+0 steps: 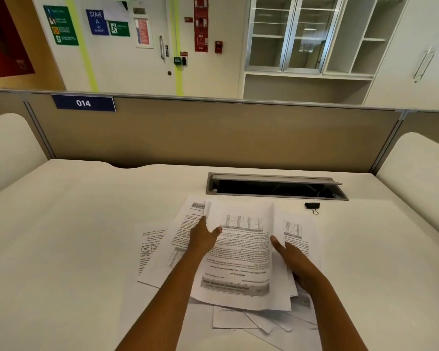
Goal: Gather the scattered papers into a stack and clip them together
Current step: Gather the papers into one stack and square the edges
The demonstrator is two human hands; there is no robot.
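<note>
Your left hand point(203, 239) and right hand point(293, 259) grip the top sheets point(241, 252) by their side edges — fingers clamped on paper — with the binder clip point(312, 206) lying apart on the desk point(74, 224).

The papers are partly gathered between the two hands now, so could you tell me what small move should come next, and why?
Probably slide the left hand leftward to pull in the sheets fanned out beside the held bundle. The right hand already holds the bundle's right edge, loose pages remain underneath, and the binder clip lies untouched near the cable slot.
</note>
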